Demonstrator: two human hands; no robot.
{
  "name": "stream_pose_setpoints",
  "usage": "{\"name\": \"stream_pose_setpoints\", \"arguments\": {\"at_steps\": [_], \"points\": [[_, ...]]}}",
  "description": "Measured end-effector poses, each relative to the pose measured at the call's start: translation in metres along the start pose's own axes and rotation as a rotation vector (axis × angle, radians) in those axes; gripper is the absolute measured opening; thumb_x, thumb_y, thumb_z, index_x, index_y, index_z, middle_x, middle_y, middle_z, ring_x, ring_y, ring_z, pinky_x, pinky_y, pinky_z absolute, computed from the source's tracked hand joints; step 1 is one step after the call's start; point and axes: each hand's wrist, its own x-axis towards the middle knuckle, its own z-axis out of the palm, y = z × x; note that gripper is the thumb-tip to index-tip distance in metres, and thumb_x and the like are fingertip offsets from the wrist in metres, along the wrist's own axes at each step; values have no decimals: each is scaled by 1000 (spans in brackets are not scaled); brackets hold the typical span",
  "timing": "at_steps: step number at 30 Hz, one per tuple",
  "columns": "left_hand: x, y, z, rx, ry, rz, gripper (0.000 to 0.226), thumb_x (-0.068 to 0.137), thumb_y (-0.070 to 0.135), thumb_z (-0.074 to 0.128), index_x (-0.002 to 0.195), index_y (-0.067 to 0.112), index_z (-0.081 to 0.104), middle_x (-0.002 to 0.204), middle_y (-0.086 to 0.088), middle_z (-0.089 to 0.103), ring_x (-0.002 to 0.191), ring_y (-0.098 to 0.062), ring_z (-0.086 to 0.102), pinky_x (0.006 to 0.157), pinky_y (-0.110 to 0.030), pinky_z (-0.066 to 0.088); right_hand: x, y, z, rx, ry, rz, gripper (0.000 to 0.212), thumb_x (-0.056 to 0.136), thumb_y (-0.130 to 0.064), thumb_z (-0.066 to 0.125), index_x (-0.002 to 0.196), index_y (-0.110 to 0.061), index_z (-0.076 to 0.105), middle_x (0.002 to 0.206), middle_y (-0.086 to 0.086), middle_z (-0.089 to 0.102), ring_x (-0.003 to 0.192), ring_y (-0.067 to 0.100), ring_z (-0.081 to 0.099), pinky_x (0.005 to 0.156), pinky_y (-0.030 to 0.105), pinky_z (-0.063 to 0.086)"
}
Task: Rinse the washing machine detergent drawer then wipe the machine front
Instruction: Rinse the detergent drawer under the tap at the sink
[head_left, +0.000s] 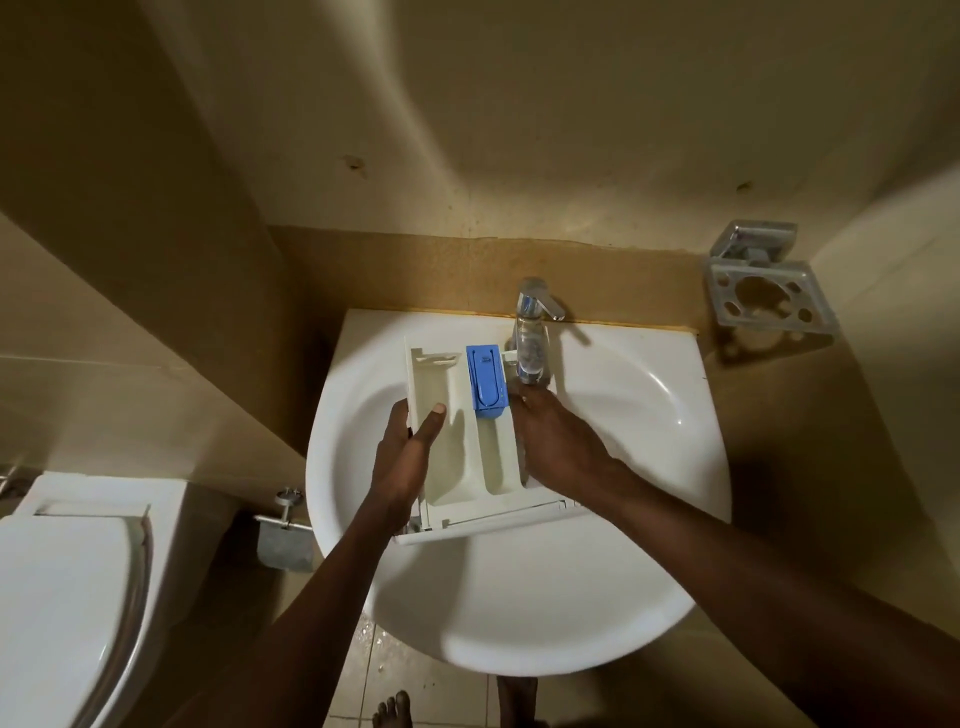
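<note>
While the drawer is held open-side up by the tap, likely for rinsing, left hand fingers grasp its wall; right hand grip unclear.

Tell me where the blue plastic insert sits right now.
Head view, centre: the blue plastic insert sits at the far end of the white plastic detergent drawer, just left of the chrome tap.

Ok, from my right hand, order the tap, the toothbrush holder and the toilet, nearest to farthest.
1. Tap, just beyond the right hand.
2. Toothbrush holder, on the right wall.
3. Toilet, far left, lower.
</note>
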Motion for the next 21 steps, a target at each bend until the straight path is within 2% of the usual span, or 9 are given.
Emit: {"name": "stream_pose_setpoints", "arguments": {"at_steps": [2,4,6,9,11,13,15,17,21], "points": [[0,3,-2,48,11,25,46,93,49,57,133,26,50,121,5,65,104,-13,63,84,-33,49,-11,1,14,-101,-23,-94,73,71,-12,75,138,-4,48,143,12,47,131,28,45,110,35,39],[0,5,-3,82,10,32,48,93,51,56,132,26,49,120,4,65,104,-12,63,84,-33,48,-17,2,15,-76,-7,-123,44,63,-5,72,106,-11,67,112,8,62,107,27,58,97,32,46],[-1,7,-5,104,12,29,48,92,53,56,131,26,49,119,5,65,102,-11,62,85,-35,48,-18,2,8,-123,46,-160,25,59,-2,69,78,-18,68,89,5,62,92,27,61,89,33,47],[-2,12,-8,106,4,6,44,94,51,55,130,28,46,116,9,60,95,-2,57,86,-34,42,-15,11,3,-310,125,-99,34,69,-18,69,102,-9,68,123,13,62,125,30,53,110,49,35],[-3,14,-9,83,-32,-25,49,94,51,55,135,27,43,117,11,55,95,-4,54,88,-35,40,-13,10,0,-333,126,-54,37,71,-22,70,105,-8,68,124,15,64,125,28,55,112,49,35],[-2,15,-10,61,-89,-75,60,88,60,58,137,27,44,124,13,56,108,-11,55,95,-41,43,-18,0,-7,-286,150,-68,16,68,-15,69,84,-11,70,84,11,72,87,27,70,92,39,51],[1,16,-9,29,-162,-128,70,78,69,60,136,31,48,130,8,62,116,-17,60,101,-49,46,-23,-5,-14,-101,210,-58,9,64,-4,65,63,-11,60,49,6,58,47,27,58,55,24,40],[2,17,-5,-29,-218,-149,65,80,66,59,134,31,51,128,4,66,113,-19,64,97,-46,51,-28,-3,-21,105,269,4,10,69,-1,58,65,-10,57,54,4,57,49,23,55,51,24,32],[6,17,2,-93,-208,-140,54,91,55,57,137,29,50,127,2,67,111,-19,66,89,-38,54,-31,-11,-29,240,235,-59,20,80,-3,54,87,-14,70,90,0,67,88,16,60,75,28,50]]}}
